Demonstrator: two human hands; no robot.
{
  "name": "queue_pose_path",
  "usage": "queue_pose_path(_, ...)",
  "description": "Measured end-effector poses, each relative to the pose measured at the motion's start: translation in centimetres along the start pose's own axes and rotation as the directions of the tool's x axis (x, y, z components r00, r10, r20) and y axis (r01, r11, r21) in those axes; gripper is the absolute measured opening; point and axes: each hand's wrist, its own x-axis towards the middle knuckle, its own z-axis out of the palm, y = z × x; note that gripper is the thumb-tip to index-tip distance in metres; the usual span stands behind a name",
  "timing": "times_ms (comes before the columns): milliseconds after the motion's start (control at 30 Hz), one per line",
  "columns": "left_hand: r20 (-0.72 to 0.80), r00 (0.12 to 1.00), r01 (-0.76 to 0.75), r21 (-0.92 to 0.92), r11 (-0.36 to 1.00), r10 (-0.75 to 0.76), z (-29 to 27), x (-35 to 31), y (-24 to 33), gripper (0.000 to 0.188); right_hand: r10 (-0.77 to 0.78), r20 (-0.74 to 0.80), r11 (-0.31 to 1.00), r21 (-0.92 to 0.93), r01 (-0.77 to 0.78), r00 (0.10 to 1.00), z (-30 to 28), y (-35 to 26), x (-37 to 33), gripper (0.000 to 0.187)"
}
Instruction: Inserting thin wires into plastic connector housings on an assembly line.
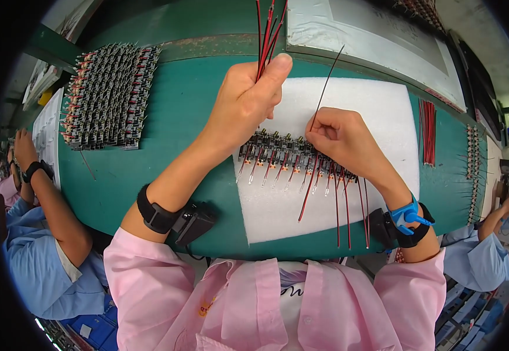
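Note:
Raised above the bench, my left hand (pixel 244 100) is closed around a bunch of red and black wires (pixel 268 35) that point away from me. My right hand (pixel 343 139) pinches a single thin dark wire (pixel 328 79), which slants up and away. Its fingertips are at the far side of a row of small black circuit boards (pixel 282 151). The row lies on a white foam sheet (pixel 392 126). Short red and black leads run along its near side, and several longer wires (pixel 347 213) extend toward me from its right part.
A dense block of similar circuit boards (pixel 107 96) sits on the green bench mat (pixel 187 88) at the left. At the right lie a bundle of red wires (pixel 427 134) and a narrow line of small boards (pixel 473 169). A white-topped metal panel (pixel 371 38) borders the far side. Co-workers in blue flank me.

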Motion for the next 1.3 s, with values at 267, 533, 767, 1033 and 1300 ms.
queue_pose_path(267,-0.061,0.995,-0.079,0.030,0.996,0.081,-0.9,0.7,-0.7,0.044,-0.039,-0.030,0.999,-0.015,0.039,0.999,0.2,0.4,0.0,0.008)
queue_pose_path(533,0.025,0.998,-0.054,0.065,0.996,0.053,-1.5,1.5,-3.3,0.044,-0.031,-0.026,0.999,-0.022,0.031,0.999,0.2,0.3,0.0,0.008)
queue_pose_path(767,-0.092,0.996,-0.006,0.009,1.000,0.006,-1.7,1.5,-2.8,0.045,-0.013,-0.029,1.000,-0.015,0.013,1.000,0.2,0.2,-0.1,0.007)
queue_pose_path(1033,-0.123,0.992,-0.035,-0.030,0.999,0.031,-1.7,1.4,-2.6,0.048,-0.028,-0.040,0.999,-0.031,0.027,0.999,0.2,0.3,-0.1,0.006)
queue_pose_path(1300,-0.109,0.993,-0.042,-0.052,0.998,0.036,-1.7,1.3,-2.5,0.047,-0.043,-0.061,0.998,-0.043,0.040,0.997,0.4,0.4,-0.1,0.007)
